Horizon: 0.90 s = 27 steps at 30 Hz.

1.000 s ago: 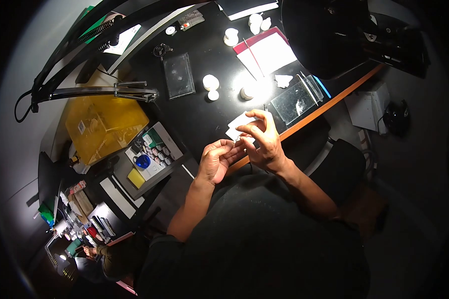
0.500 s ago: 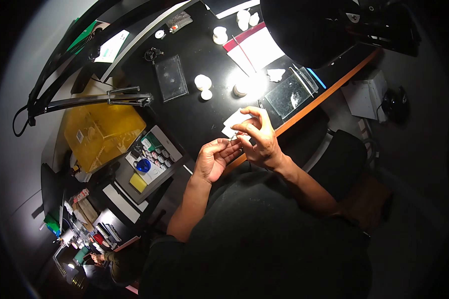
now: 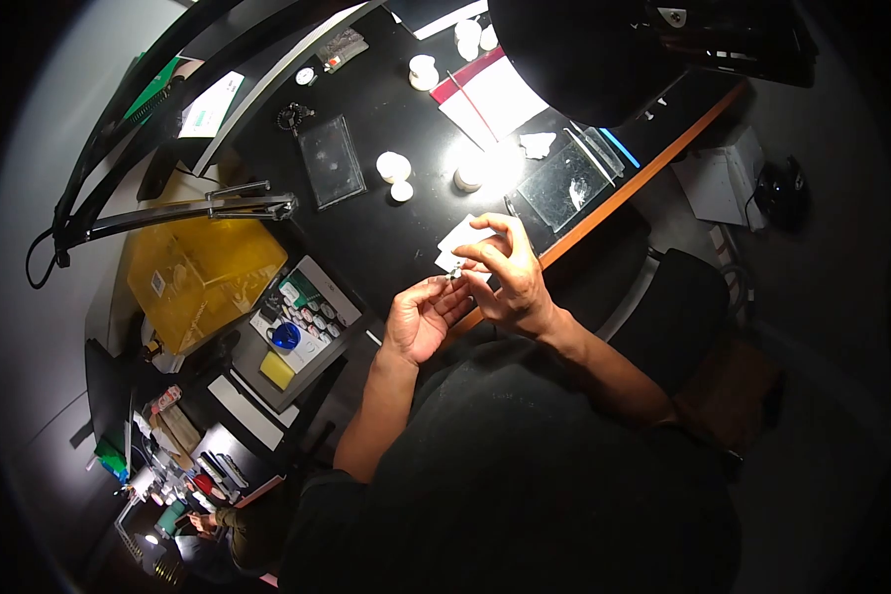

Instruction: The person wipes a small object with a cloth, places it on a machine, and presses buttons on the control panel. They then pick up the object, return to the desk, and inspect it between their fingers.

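Note:
Close together at the table's front edge, my two hands meet at their fingertips. My left hand (image 3: 421,325) is palm up, its thumb and forefinger pinched on a tiny pale piece (image 3: 454,274) too small to name. Over it, my right hand (image 3: 515,280) has thumb and fingers curled in at the same spot; what its fingertips hold, if anything, I cannot make out. A white sheet, paper or cloth (image 3: 455,244), shows just beyond the fingers, partly covered by the right hand.
Beyond the hands are a brightly lit small jar (image 3: 468,178), white round containers (image 3: 393,166), a glass plate (image 3: 556,188), a dark rectangular plate (image 3: 333,162) and a red-edged white pad (image 3: 495,99). A dark lamp head (image 3: 584,59) overhangs the table. Another person's hand (image 3: 204,522) shows lower left.
The view has shifted slightly, so the table things sit a little further left and up. Both hands stay together, with small shifts in the right hand's fingers.

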{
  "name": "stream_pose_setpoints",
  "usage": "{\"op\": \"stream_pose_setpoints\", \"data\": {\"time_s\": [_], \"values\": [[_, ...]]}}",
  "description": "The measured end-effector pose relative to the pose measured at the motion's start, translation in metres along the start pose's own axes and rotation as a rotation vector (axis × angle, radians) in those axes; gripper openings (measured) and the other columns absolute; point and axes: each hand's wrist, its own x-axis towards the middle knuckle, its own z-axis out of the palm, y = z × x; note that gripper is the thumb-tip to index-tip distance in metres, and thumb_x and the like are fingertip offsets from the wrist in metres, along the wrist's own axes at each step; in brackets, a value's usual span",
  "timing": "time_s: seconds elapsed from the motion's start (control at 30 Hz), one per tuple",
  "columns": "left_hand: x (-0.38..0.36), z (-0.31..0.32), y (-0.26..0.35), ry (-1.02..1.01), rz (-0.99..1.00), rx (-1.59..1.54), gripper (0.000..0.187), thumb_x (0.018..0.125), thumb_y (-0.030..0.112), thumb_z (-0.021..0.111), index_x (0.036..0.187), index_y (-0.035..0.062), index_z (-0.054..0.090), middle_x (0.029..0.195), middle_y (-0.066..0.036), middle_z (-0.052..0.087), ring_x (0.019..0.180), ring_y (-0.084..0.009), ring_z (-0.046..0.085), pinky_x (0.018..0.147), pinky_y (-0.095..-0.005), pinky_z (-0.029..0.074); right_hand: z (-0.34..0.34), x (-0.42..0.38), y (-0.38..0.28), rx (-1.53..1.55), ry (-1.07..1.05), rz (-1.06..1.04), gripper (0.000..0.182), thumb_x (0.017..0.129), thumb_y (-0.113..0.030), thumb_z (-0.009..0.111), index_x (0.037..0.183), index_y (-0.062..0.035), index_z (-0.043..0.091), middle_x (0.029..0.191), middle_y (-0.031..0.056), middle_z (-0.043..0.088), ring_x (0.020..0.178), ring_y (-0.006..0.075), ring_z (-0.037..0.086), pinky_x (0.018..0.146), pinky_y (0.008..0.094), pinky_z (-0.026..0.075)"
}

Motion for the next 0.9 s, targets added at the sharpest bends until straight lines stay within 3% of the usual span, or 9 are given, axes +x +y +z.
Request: {"op": "stream_pose_setpoints", "data": {"time_s": [0.13,0.33,0.5,0.67,0.9], "values": [[0.001,-0.001,-0.003,-0.017,0.118,0.175,0.015,0.094,0.009,0.056,0.103,-0.0011,0.062,0.112,-0.018,0.068,0.109,-0.0272,0.066,0.102,-0.0433,0.049,0.002,-0.001,0.001,-0.032,0.003,0.009,0.037,0.077,0.008,0.067,0.112,-0.0029,0.064,0.124,0.0195,0.045,0.079,0.0179,0.066,0.073,0.0305,0.056],[0.000,0.003,-0.003,0.019,0.139,0.232,0.010,0.093,0.007,0.060,0.098,-0.0003,0.063,0.105,-0.016,0.069,0.104,-0.0274,0.067,0.098,-0.0421,0.050,0.001,0.002,-0.002,0.000,0.021,0.088,0.041,0.074,0.011,0.065,0.111,-0.0040,0.064,0.119,0.0194,0.046,0.075,0.0167,0.064,0.077,0.0330,0.053],[0.003,0.001,-0.005,0.022,0.130,0.236,0.008,0.092,0.007,0.062,0.096,0.0000,0.063,0.104,-0.016,0.069,0.101,-0.0267,0.067,0.096,-0.0409,0.051,0.005,-0.004,0.007,0.042,0.033,0.137,0.043,0.072,0.013,0.063,0.111,-0.0039,0.064,0.102,0.0169,0.057,0.094,0.0231,0.062,0.082,0.0355,0.051],[0.006,-0.003,-0.007,0.037,0.139,0.258,0.008,0.092,0.007,0.062,0.096,-0.0002,0.062,0.103,-0.016,0.069,0.100,-0.0259,0.068,0.094,-0.0399,0.051,0.003,-0.003,0.008,0.024,0.011,0.134,0.041,0.075,0.017,0.066,0.112,-0.0018,0.065,0.124,0.0156,0.046,0.086,0.0125,0.064,0.075,0.0268,0.063],[0.008,-0.005,-0.007,0.011,0.139,0.296,0.007,0.093,0.008,0.061,0.095,0.0010,0.063,0.105,-0.016,0.070,0.101,-0.0254,0.068,0.096,-0.0397,0.051,0.002,-0.002,0.004,0.110,0.043,0.205,0.041,0.075,0.016,0.065,0.112,-0.0013,0.064,0.125,0.0158,0.044,0.090,0.0155,0.064,0.077,0.0270,0.062]]}}
